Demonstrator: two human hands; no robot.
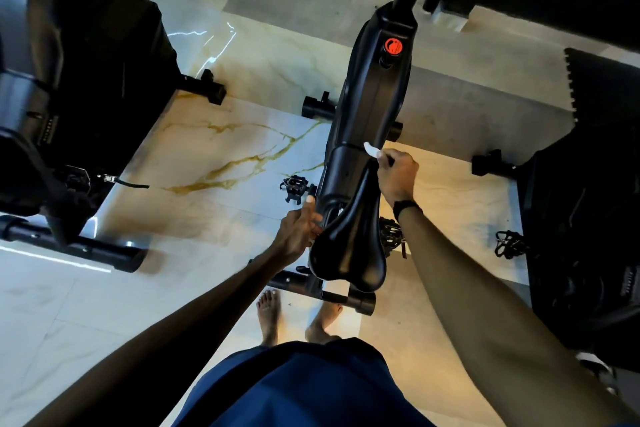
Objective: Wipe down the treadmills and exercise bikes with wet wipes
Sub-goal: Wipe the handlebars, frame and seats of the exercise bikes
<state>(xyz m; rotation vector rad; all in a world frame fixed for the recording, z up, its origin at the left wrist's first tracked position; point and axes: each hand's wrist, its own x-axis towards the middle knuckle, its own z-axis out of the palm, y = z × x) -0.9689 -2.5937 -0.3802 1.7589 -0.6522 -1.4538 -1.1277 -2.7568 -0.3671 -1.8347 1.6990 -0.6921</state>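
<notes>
A black exercise bike (367, 107) stands in front of me, seen from above, with a red knob (393, 46) on its frame. Its black saddle (349, 246) points away from me. My right hand (398, 175) pinches a white wet wipe (371, 150) at the saddle's narrow nose. My left hand (299, 229) grips the saddle's left edge, fingers curled under it. A black band sits on my right wrist.
Another black bike (79, 87) stands at the left and a third machine (585, 225) at the right, each with pedals sticking out. The bike's rear stabiliser bar (325, 291) lies just ahead of my bare feet (270, 319). Glossy marble floor (214, 163) lies between the machines.
</notes>
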